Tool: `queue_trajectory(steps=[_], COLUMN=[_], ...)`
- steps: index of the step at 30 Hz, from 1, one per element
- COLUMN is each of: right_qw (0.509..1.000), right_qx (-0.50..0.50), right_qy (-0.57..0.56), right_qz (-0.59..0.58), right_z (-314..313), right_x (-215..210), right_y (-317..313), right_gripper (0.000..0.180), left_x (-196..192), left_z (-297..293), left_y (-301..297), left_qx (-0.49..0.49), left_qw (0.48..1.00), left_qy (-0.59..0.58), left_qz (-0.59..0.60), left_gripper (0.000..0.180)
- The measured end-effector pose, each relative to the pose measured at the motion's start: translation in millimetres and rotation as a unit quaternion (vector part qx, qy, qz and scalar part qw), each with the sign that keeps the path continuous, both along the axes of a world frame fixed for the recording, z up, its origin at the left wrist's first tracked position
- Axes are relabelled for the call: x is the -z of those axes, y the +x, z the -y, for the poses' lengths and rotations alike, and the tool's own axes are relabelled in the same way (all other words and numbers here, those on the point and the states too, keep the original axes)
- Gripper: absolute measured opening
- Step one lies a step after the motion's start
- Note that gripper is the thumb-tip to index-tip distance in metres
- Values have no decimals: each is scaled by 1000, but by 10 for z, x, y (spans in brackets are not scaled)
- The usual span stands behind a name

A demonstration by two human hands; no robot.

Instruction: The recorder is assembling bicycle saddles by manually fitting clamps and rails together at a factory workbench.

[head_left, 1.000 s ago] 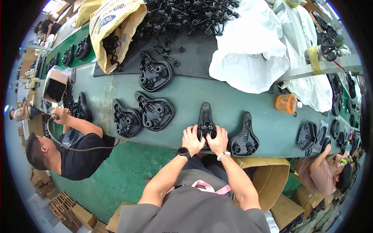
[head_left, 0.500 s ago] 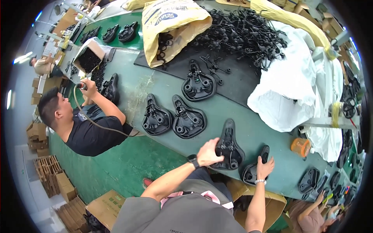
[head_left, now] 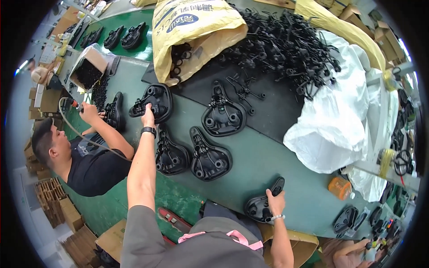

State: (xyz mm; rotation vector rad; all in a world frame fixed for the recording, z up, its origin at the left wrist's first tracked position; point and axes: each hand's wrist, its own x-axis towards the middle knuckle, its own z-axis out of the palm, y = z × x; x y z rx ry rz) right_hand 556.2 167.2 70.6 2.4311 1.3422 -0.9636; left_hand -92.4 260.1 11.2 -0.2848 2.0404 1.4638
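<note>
With my left arm stretched out to the far left, my left hand [head_left: 149, 117] grips a black bicycle saddle [head_left: 161, 94] near the co-worker, its springs and underside showing. My right hand [head_left: 275, 203] is closed on the edge of another black saddle [head_left: 257, 206] at the table's near edge. Fingers of both hands are partly hidden by the saddles. Between the hands, two saddles [head_left: 211, 156] [head_left: 171, 154] lie underside up, side by side. Farther back lies one more saddle [head_left: 223, 111], beside a few loose black wire parts [head_left: 245, 91].
A large heap of black wire parts [head_left: 281, 44] lies at the back, between a yellow sack [head_left: 196, 35] and a white sack [head_left: 328, 129]. An orange jar [head_left: 339, 187] stands at right. On the left a co-worker [head_left: 98, 156] holds a corded power tool [head_left: 73, 104].
My left hand has carried a saddle from in front of me to the far left, beside the co-worker. My right hand has brought its saddle leftward along the near edge.
</note>
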Motion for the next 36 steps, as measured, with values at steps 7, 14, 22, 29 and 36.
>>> queue_trajectory(steps=[7,14,22,29,36], right_qw=[936,911,911,904,829], right_qx=[-159,-220,-280,109,-239], right_qy=[266,281,227,-77,476], right_qz=[-167,-205,-202,-406,-168], right_z=[-1413,-2793,-2889,-2587,-1442], right_x=[151,432,742,41,-1321], right_y=[-1012,-2320,-2362,-1785,-867], right_gripper=[41,45,27,16,22], left_x=[102,-658,20,-578,-1367], left_z=[98,-985,-991,185,1195], left_y=[54,727,605,1646,3475], left_qx=[-20,354,244,244,375], left_qw=[870,787,880,954,900], left_qy=[-341,-345,-232,126,143], left_qz=[-354,-369,-336,-120,-169], left_gripper=[67,50,46,34,41])
